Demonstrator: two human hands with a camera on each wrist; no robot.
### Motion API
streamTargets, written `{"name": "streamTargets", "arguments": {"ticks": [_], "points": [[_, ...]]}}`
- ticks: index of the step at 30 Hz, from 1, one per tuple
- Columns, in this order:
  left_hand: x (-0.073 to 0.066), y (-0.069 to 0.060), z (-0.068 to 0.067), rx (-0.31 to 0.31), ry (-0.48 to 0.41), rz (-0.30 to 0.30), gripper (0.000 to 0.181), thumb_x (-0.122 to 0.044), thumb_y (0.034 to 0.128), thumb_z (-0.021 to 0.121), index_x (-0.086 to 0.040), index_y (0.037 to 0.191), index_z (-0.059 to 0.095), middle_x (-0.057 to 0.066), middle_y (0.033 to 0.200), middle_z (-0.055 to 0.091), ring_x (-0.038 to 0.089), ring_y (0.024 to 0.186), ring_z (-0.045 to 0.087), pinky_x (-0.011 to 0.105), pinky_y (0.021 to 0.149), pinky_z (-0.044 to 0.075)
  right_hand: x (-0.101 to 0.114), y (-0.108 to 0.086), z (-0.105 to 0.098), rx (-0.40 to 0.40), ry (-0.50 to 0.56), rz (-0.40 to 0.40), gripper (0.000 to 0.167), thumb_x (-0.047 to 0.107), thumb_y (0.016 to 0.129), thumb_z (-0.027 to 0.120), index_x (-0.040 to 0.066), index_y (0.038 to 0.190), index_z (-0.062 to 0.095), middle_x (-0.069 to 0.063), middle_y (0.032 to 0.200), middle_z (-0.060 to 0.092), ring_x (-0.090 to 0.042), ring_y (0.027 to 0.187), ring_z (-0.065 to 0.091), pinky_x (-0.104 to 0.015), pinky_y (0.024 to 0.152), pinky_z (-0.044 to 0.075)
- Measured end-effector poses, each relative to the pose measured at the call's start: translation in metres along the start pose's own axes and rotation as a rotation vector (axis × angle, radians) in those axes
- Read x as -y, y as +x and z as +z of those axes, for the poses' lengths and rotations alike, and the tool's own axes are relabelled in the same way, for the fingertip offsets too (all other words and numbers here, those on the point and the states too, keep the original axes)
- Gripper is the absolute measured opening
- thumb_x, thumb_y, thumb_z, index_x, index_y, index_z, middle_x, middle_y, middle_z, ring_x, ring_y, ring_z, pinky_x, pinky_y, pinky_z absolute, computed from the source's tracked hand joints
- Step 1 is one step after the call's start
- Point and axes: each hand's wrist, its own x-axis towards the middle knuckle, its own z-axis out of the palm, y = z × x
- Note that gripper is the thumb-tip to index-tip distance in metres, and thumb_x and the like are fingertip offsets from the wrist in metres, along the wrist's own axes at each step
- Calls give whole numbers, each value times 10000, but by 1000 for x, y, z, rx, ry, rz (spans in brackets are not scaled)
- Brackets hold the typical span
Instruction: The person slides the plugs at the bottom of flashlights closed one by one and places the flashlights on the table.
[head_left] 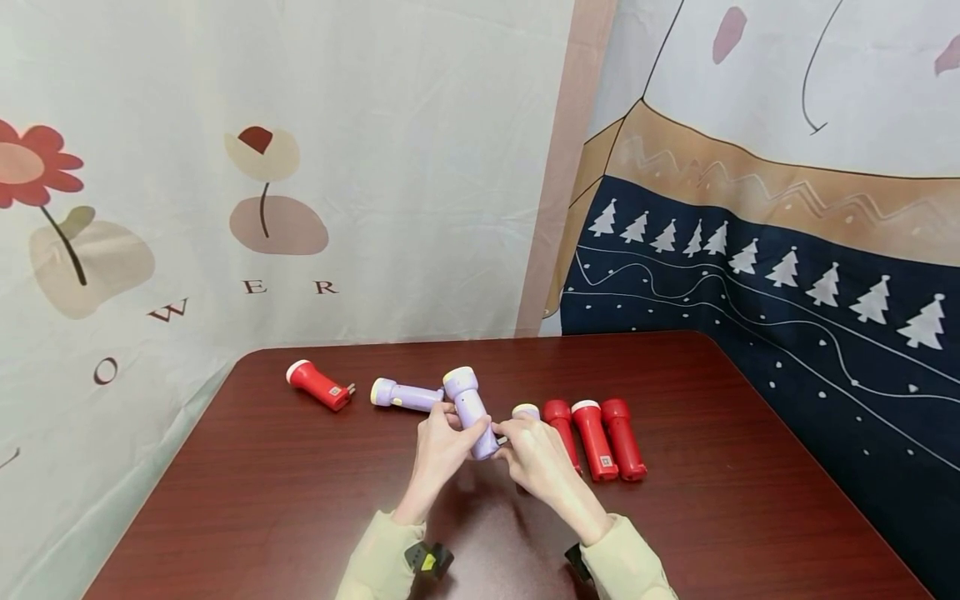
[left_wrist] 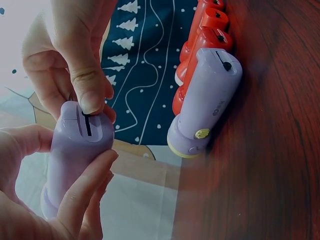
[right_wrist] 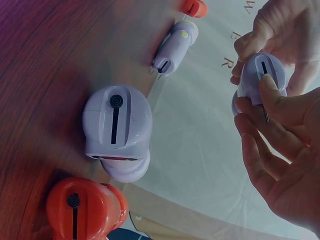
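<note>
My left hand (head_left: pixel 441 450) grips a lavender flashlight (head_left: pixel 469 407) by its body, its round head tilted up and away. At its base end my right hand (head_left: pixel 542 458) has the thumb on the slotted end face, as the left wrist view shows on the flashlight (left_wrist: pixel 80 145). Metal prongs (right_wrist: pixel 265 114) stick out beside the right fingers in the right wrist view. A second lavender flashlight (head_left: pixel 408 397) lies just behind the left hand. Another one (head_left: pixel 527 411) is mostly hidden behind the right hand in the head view; the left wrist view shows its body (left_wrist: pixel 207 100).
Three red flashlights (head_left: pixel 596 442) lie side by side right of the right hand on the brown table (head_left: pixel 712 500). A single red flashlight (head_left: pixel 318 385) with prongs out lies at the back left. Printed curtains (head_left: pixel 420 167) hang behind the table.
</note>
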Motion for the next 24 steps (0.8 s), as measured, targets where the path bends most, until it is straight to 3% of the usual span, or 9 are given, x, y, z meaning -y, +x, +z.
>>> {"name": "streamTargets", "arguments": {"ticks": [24], "points": [[1,0,1,3,-11,-19,494,-295,747,760,40,1045,553,160,857,691,214,764,643,252,591,514,2,-1,0,3,-14,14,289,135,689,823,119,962,725,31,837,728,-127,762,601,-257,587,514]]}}
